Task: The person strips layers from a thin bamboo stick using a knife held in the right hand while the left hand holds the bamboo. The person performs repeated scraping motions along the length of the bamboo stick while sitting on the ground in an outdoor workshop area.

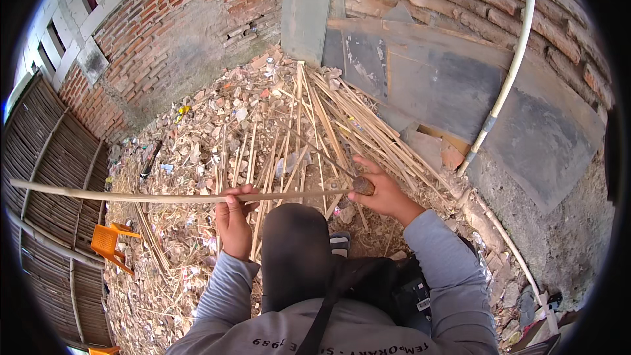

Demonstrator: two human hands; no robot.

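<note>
My left hand (235, 223) pinches a long, pale bamboo strip (144, 197) between thumb and fingers. The strip runs level across my knee, from the far left to my right hand. In my right hand (386, 194) is a knife (363, 186) with a rounded wooden handle. Its thin, dark blade points forward and left, over the rubble. The strip's right end meets the knife close to the handle; whether the edge cuts into it is too small to tell. My right index finger reaches out past the handle.
Many split bamboo strips (358, 128) lie fanned over rubble ahead. Dark panels (440, 85) lean on the brick wall at right, with a pale pole (509, 79) before them. An orange plastic chair (105, 242) stands left by a bamboo fence (49, 158).
</note>
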